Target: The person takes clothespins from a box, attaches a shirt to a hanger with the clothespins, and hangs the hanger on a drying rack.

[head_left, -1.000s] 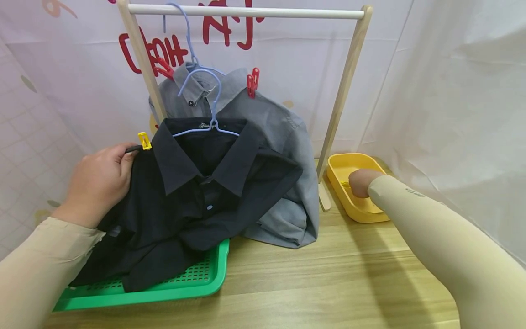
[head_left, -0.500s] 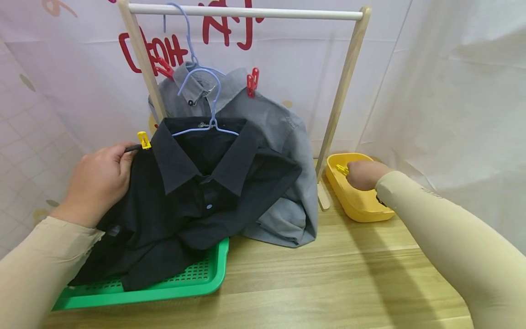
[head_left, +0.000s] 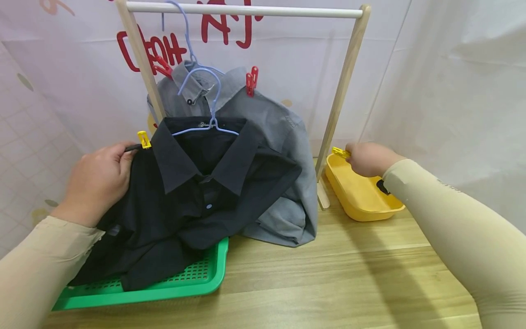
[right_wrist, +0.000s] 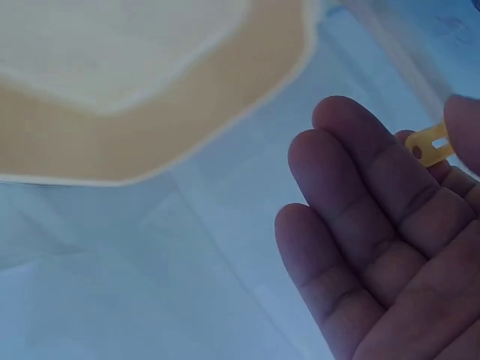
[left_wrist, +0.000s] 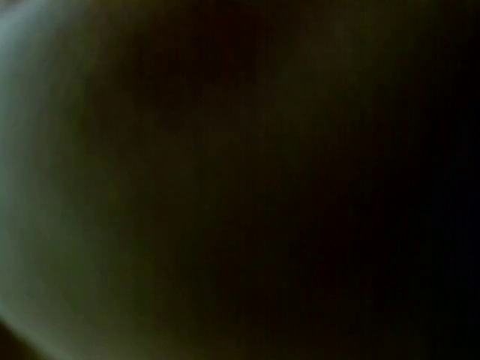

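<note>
My left hand (head_left: pixel 100 180) grips the shoulder of a black collared shirt (head_left: pixel 185 205) at the left. Just beside its fingertips a yellow clothespin (head_left: pixel 144 140) is clipped on the shoulder. The hook of a light blue hanger (head_left: pixel 213 100) rises from the shirt's collar. At the right, over the rim of a yellow tray (head_left: pixel 357 196), my right hand (head_left: pixel 371 159) pinches another yellow clothespin (head_left: pixel 340 152). In the right wrist view this clothespin (right_wrist: pixel 430 144) sits between thumb and index finger, the other fingers extended. The left wrist view is dark and blurred.
Behind the black shirt, a grey shirt (head_left: pixel 267 123) with red clothespins (head_left: pixel 250 82) hangs from a wooden rack with a white bar (head_left: pixel 246 10). Under the black shirt lies a green basket (head_left: pixel 213 278). The rack's right foot (head_left: pixel 323 196) stands close to the yellow tray.
My right hand has lifted up and back out of the yellow tray, bringing a yellow clothespin with it. The left hand and the black shirt have stayed in place.
</note>
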`<action>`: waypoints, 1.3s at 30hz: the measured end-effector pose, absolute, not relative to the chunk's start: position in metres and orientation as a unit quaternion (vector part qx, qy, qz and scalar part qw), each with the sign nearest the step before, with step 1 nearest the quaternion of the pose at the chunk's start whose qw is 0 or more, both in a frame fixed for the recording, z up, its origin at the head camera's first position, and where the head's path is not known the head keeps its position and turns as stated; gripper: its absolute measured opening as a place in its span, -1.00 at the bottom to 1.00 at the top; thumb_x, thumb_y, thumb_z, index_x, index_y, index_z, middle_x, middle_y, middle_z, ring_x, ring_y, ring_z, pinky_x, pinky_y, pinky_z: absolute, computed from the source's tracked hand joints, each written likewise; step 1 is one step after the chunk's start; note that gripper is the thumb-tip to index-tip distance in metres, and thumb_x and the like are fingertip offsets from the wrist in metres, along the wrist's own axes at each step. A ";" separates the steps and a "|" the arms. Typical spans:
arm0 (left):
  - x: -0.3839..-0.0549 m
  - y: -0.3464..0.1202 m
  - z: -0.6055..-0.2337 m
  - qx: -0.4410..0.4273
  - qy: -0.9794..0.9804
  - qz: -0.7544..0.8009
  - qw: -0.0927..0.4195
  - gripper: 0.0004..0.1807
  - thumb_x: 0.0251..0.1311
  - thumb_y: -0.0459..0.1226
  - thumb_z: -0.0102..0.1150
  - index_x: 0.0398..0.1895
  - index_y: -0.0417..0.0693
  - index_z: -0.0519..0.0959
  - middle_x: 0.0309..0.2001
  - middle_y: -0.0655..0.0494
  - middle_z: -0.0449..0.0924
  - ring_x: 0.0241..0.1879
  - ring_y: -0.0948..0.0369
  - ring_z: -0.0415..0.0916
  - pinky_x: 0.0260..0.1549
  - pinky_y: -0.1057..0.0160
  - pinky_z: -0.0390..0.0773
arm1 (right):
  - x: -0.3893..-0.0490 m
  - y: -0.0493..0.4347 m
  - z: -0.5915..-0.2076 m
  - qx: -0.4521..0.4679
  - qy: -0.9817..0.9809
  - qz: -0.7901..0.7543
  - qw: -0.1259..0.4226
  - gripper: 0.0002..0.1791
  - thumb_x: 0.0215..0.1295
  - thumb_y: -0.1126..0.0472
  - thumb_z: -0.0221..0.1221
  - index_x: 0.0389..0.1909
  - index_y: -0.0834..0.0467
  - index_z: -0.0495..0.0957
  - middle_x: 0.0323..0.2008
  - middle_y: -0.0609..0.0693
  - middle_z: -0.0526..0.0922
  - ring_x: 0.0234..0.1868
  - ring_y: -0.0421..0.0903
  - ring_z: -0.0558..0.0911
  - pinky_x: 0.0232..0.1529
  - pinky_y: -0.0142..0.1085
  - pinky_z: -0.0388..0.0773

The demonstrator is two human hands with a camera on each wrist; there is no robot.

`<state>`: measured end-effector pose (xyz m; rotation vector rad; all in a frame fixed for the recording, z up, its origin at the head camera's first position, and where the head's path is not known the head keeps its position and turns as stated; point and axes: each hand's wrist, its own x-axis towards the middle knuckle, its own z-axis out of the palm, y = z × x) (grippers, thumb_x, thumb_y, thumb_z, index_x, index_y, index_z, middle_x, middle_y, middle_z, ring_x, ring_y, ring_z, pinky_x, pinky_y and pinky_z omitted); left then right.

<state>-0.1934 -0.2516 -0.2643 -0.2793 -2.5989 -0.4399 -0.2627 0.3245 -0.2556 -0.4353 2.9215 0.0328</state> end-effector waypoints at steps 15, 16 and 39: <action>-0.194 -0.252 -0.265 -0.105 -0.949 -0.163 0.247 -0.59 0.67 -0.18 -0.15 0.21 -0.27 0.60 0.10 -0.45 0.66 -0.03 -0.41 0.61 -0.04 -0.43 0.51 | -0.252 0.296 -0.207 -0.165 0.986 -0.021 0.022 -0.88 0.55 0.30 0.06 -0.17 0.22 0.56 -0.34 0.08 0.67 -0.38 0.02 0.56 -0.31 -0.11 0.53; -0.194 -0.252 -0.265 -0.105 -0.949 -0.164 0.247 -0.59 0.67 -0.18 -0.15 0.21 -0.27 0.60 0.10 -0.45 0.66 -0.03 -0.41 0.61 -0.04 -0.43 0.51 | -0.251 0.294 -0.205 -0.167 0.986 -0.021 0.019 -0.88 0.55 0.30 0.06 -0.18 0.21 0.56 -0.34 0.07 0.66 -0.38 0.02 0.56 -0.30 -0.10 0.52; -0.193 -0.252 -0.265 -0.104 -0.951 -0.160 0.242 -0.58 0.67 -0.18 -0.16 0.22 -0.28 0.58 0.08 -0.47 0.65 -0.04 -0.40 0.61 -0.04 -0.43 0.51 | -0.206 0.227 -0.165 -0.253 0.963 0.000 -0.089 -0.95 0.49 0.31 0.17 -0.17 0.13 0.59 -0.37 0.00 0.72 -0.49 0.01 0.54 -0.44 -0.19 0.43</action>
